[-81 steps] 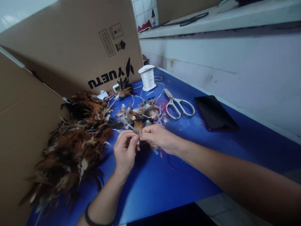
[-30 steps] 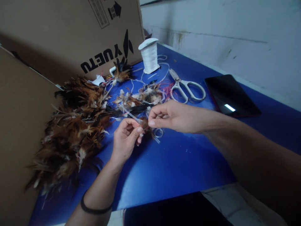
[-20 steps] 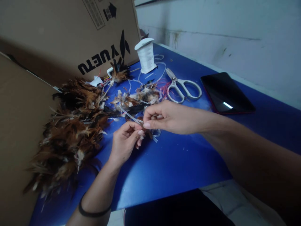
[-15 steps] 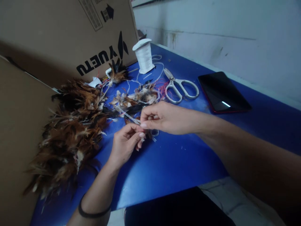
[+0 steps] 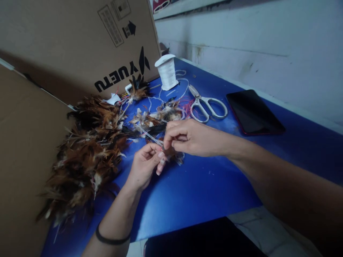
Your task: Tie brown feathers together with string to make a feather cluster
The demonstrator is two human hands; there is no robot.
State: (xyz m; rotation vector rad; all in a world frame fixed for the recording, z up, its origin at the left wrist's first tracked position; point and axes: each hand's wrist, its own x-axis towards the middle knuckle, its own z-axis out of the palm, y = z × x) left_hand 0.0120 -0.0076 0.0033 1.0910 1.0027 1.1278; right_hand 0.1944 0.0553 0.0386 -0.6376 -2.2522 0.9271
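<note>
My left hand (image 5: 146, 166) is closed in a pinch, thumb against fingers, on a thin white ribbon (image 5: 150, 136) whose strands run up and left from the fingertips. A small reddish bit shows at that pinch. Just right of it and touching or nearly so, my right hand (image 5: 197, 137) has its fingers curled together; what they grip is hidden. Brown feather tufts and a ribbon loop show partly beneath the hands. Beyond them lies a strand of small brown and white feathers (image 5: 170, 112). Long brown feathers (image 5: 91, 153) are heaped to the left.
A white ribbon spool (image 5: 167, 73) stands at the back, trailing ribbon. Silver-handled scissors (image 5: 210, 107) lie near red threads (image 5: 187, 105). To the right is a dark tablet (image 5: 254, 111) on the blue table (image 5: 171, 207). A cardboard box (image 5: 80, 46) borders the back left.
My right hand's fingers have curled in and shifted slightly up and away from the left fingertips. My left hand keeps its pinch. The whole view has shifted a little.
</note>
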